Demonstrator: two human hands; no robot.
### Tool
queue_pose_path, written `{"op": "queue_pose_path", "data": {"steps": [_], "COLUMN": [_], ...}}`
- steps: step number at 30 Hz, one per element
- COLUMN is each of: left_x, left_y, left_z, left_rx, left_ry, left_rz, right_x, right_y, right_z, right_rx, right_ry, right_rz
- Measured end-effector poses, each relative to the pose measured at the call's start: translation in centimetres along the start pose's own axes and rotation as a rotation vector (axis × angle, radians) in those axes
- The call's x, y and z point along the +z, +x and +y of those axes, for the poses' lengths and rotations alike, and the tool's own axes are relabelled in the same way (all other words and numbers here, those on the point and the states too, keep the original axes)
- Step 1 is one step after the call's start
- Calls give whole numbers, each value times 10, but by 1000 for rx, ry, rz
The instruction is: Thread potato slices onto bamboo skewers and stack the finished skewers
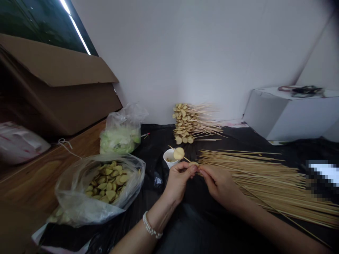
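I see the left hand [178, 181] pinching a pale slice [194, 164] and the right hand [221, 183] pinching the thin stick [186, 159], in the middle, beside the white cup [170, 164]. I think crooked pushing may split this slice; a low swing may tip the cup.

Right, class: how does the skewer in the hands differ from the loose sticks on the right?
The skewer carries a pale round slice; the loose sticks are bare. The skewer is held by the left hand and right hand; the loose sticks lie spread on black plastic. Both are thin and straw-coloured.
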State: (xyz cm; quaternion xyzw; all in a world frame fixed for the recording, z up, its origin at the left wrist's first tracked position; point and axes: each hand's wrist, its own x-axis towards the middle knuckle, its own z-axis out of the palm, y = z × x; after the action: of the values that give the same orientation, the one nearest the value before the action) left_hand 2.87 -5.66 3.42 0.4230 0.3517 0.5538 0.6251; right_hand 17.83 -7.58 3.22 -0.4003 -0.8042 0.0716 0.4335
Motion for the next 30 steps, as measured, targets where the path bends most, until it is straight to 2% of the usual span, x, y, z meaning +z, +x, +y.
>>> {"op": "queue_pose_path", "data": {"steps": [5, 10, 14, 23, 30], "left_x": [-2, -10, -16, -16, -20], "left_y": [0, 4, 8, 10, 17], "left_z": [4, 22, 30, 29, 31], "left_rx": [9, 92, 97, 99, 174], "left_ry": [69, 17, -31, -111, -261], "left_rz": [-19, 67, 104, 148, 266], "right_x": [-4, -8, -6, -9, -16], "right_y": [1, 0, -1, 3, 11], "right_z": [1, 4, 4, 11, 21], "right_rx": [20, 28, 11, 27, 50], "right_ry": [-4, 8, -14, 61, 92], "right_rz": [-16, 28, -4, -88, -148]}}
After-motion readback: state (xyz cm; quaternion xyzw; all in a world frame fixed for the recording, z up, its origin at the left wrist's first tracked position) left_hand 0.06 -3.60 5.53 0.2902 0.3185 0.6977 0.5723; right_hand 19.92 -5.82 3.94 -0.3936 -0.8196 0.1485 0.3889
